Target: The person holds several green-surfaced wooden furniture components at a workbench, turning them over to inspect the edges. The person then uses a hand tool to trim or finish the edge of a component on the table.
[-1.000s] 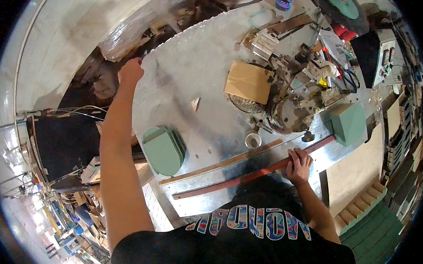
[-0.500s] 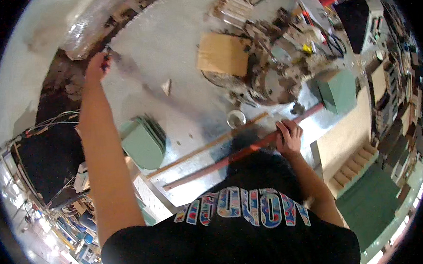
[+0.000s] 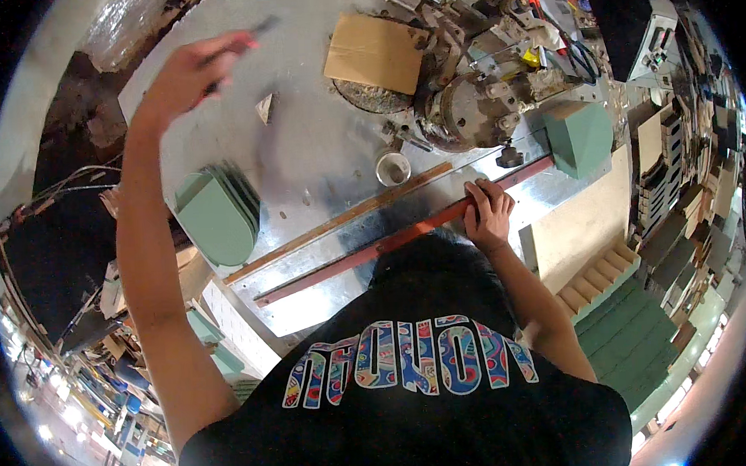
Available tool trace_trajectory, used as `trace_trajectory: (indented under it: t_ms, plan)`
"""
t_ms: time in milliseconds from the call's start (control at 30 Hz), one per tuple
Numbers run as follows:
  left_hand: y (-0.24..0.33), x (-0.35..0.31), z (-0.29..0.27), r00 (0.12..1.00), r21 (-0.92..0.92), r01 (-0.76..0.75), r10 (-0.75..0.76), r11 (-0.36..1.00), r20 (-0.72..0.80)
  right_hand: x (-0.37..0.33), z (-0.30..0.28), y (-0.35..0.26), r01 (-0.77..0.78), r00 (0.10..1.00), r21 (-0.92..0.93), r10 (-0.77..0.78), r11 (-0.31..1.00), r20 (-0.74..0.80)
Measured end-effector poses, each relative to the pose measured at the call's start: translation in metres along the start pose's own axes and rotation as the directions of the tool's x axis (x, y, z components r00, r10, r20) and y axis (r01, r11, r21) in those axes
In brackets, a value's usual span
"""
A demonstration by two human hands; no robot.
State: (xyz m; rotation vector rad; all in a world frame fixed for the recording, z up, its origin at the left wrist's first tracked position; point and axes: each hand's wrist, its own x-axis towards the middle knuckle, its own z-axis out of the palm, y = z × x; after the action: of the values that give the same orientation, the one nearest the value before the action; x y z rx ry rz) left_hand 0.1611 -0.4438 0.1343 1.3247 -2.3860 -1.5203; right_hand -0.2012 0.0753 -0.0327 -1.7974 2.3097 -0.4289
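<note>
Swung inward from the worktop's far edge since half a second earlier, the left hand [image 3: 185, 79] was now over the upper left of the frame, carrying a slim dark tool [image 3: 266, 24], while the right hand [image 3: 490, 215] stayed on the dull red bar [image 3: 374, 250].

Doing this well, I'd judge, called for planting the body's weight evenly over the worktop [image 3: 303, 157], leaving the right hand steady on the bar as an anchor, and carrying the tool in an unhurried arc, its end kept off the clustered machine parts [image 3: 472, 112] at upper right.

Across the lower middle of the frame the bar ran up to the right, ending beside a sage-green block [image 3: 579, 139]. Right-hand fingers curled partway over it, right of its middle; whether they gripped or merely rested, I couldn't tell. Sage-green panels with rounded corners [image 3: 214, 223] were stacked at centre left, below the left hand and apart from it. A tan board [image 3: 375, 53] lay at upper centre, and a small round cup [image 3: 393, 169] stood just beyond a thin wooden strip [image 3: 347, 215].

As for the tool, it projected from the left fingertips toward the upper right, the fingers folded closely about it; motion blur hid its exact kind. Smallest was a pale triangular scrap [image 3: 265, 109], lower right of that hand, untouched.
</note>
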Motion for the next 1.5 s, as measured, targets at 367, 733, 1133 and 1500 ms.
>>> trace_trajectory:
  t_ms: [367, 733, 1133, 1500]
  plan:
    - [0.096, 0.041, 0.148, 0.912, 0.658, -0.395, 0.186, 0.641, 0.366, -0.002, 0.004, 0.003, 0.005, 1.0, -0.003, -0.005, 1.0, 0.001]
    - [0.097, 0.068, 0.188, 0.824, 0.684, -0.566, 0.323, 0.46, 0.465, -0.001, 0.006, 0.004, 0.008, 1.0, 0.0, -0.008, 1.0, -0.02]
    - [0.12, 0.078, 0.182, 0.819, 0.715, -0.571, 0.342, 0.404, 0.461, 0.002, 0.003, 0.002, -0.01, 1.0, 0.002, 0.01, 1.0, -0.013]
    - [0.116, 0.097, 0.194, 0.756, 0.651, -0.654, 0.317, 0.385, 0.572, -0.003, 0.007, 0.007, 0.005, 1.0, -0.016, -0.006, 1.0, -0.023]
